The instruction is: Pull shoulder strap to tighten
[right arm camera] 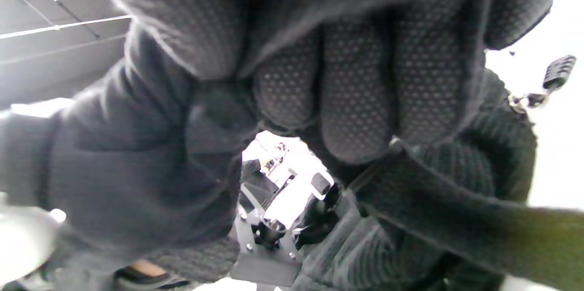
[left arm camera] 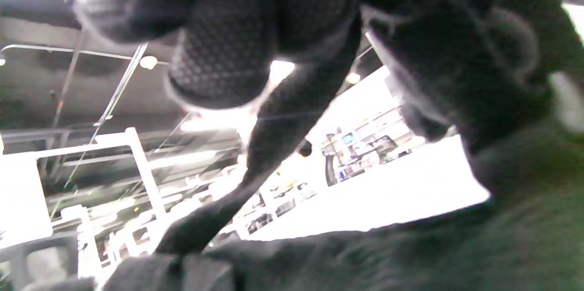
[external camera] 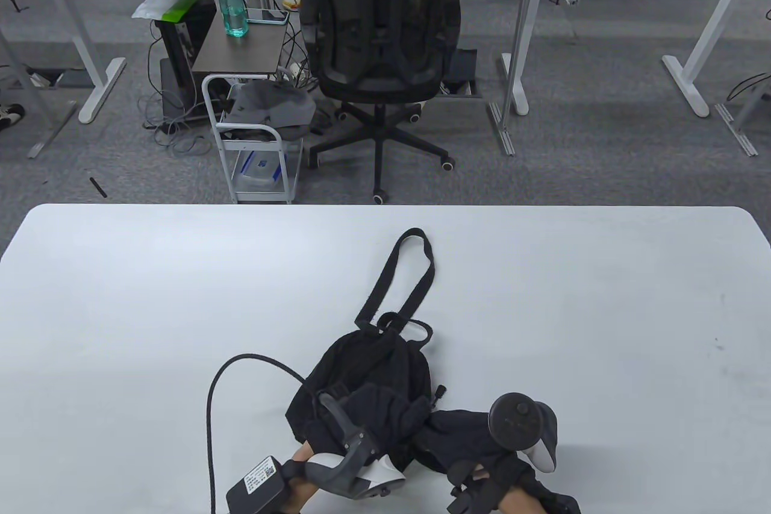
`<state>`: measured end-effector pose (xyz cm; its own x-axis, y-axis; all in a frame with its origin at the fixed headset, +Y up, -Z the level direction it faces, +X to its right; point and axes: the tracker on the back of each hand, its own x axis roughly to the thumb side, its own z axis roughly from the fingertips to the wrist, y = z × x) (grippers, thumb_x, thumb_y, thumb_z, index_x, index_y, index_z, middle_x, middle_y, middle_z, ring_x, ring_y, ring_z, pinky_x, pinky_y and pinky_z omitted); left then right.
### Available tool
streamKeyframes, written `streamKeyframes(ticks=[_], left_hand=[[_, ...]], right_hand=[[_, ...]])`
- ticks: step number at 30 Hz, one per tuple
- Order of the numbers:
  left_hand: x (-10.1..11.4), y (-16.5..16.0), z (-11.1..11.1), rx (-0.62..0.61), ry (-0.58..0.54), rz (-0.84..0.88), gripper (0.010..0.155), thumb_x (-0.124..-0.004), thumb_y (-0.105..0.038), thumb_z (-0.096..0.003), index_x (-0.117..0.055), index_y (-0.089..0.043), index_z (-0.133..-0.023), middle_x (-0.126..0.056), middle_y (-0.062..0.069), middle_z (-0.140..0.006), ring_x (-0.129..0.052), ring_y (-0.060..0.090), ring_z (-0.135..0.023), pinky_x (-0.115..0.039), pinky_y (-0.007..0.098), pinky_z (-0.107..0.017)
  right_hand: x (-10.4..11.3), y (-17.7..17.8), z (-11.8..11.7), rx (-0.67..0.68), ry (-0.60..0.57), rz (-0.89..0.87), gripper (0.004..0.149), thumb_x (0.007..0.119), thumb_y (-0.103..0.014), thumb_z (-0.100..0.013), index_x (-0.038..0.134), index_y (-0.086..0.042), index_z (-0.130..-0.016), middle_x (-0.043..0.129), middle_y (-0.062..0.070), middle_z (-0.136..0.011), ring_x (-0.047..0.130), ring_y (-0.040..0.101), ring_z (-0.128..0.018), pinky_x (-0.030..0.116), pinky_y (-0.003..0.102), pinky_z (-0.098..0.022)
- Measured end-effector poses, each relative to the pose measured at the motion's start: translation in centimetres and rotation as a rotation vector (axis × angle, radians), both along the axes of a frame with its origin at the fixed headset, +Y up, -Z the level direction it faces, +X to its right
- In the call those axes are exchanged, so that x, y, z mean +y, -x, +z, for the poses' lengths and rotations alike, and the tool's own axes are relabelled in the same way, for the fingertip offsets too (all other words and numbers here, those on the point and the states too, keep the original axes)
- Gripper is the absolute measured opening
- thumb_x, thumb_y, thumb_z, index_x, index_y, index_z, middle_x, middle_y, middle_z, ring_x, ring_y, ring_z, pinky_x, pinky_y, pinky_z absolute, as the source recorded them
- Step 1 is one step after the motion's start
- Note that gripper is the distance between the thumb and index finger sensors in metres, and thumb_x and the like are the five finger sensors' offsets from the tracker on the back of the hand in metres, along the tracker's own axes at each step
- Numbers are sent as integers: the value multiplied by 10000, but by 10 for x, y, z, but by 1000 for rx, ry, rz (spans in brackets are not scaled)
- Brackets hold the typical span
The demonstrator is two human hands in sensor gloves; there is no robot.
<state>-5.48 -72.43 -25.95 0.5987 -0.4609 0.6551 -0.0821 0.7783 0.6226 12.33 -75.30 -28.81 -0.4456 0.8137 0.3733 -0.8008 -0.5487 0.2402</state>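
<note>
A black backpack (external camera: 373,369) lies on the white table (external camera: 120,309) near its front edge. One shoulder strap (external camera: 415,255) loops away toward the far side. My left hand (external camera: 331,448) is on the bag's near left part, mostly hidden under its tracker. In the left wrist view its fingers (left arm camera: 219,54) pinch a narrow black strap (left arm camera: 273,136) that runs taut down to the bag. My right hand (external camera: 482,466) is on the bag's near right part. In the right wrist view its fingers (right arm camera: 356,90) are curled in a fist around a black strap (right arm camera: 456,209).
A thick black cable (external camera: 211,405) curves over the table from the box at my left wrist. Beyond the table's far edge stand an office chair (external camera: 382,26) and a white cart (external camera: 256,140). A zipper pull (right arm camera: 559,72) hangs at the bag's right side.
</note>
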Motion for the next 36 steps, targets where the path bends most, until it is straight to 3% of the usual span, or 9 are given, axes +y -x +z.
streamKeyframes(ticks=[13, 17, 22, 25, 33, 36], left_hand=[[-11, 17, -28, 63, 71, -24, 639, -517, -451, -311, -571, -340, -938, -958, -126, -536, -1049, 113, -443, -881, 330, -375], [-9, 17, -24, 69, 64, -19, 637, -535, -443, -317, -584, -309, -937, -965, -114, -538, -1053, 117, -442, -884, 332, -374], [-2, 9, -10, 31, 34, 14, 634, -552, -441, -321, -607, -279, -932, -983, -110, -527, -1073, 104, -421, -903, 319, -349], [0, 1, -1, -1, 20, 18, 636, -560, -439, -319, -611, -272, -930, -988, -101, -523, -1074, 113, -420, -902, 325, -350], [-8, 6, -11, 12, 43, -11, 638, -531, -450, -315, -580, -322, -938, -966, -121, -538, -1055, 117, -447, -884, 336, -377], [-10, 12, -22, 95, 48, -21, 639, -525, -452, -314, -574, -335, -940, -962, -122, -545, -1053, 117, -460, -883, 340, -384]], right_hand=[[-1, -2, -4, 0, 38, 51, 376, 830, -352, -436, 1034, -45, -506, 1116, 134, -433, 1084, 363, -352, 817, 556, -430], [-1, -2, -4, 6, 42, 55, 372, 839, -353, -432, 1033, -46, -513, 1113, 145, -444, 1079, 372, -364, 809, 564, -434], [-3, -3, -4, 4, 14, 54, 445, 827, -433, -435, 988, -65, -626, 1073, 165, -583, 1044, 402, -483, 766, 586, -483], [-3, -1, -4, 15, 21, -17, 416, 820, -408, -438, 1000, -65, -591, 1085, 162, -547, 1053, 399, -453, 776, 583, -470], [-1, 1, -3, 29, 18, 16, 377, 821, -351, -439, 1021, -46, -533, 1106, 138, -461, 1079, 365, -372, 813, 561, -436], [0, -3, -5, 15, 20, 36, 378, 822, -347, -437, 1025, -39, -523, 1107, 138, -453, 1081, 364, -363, 815, 559, -434]])
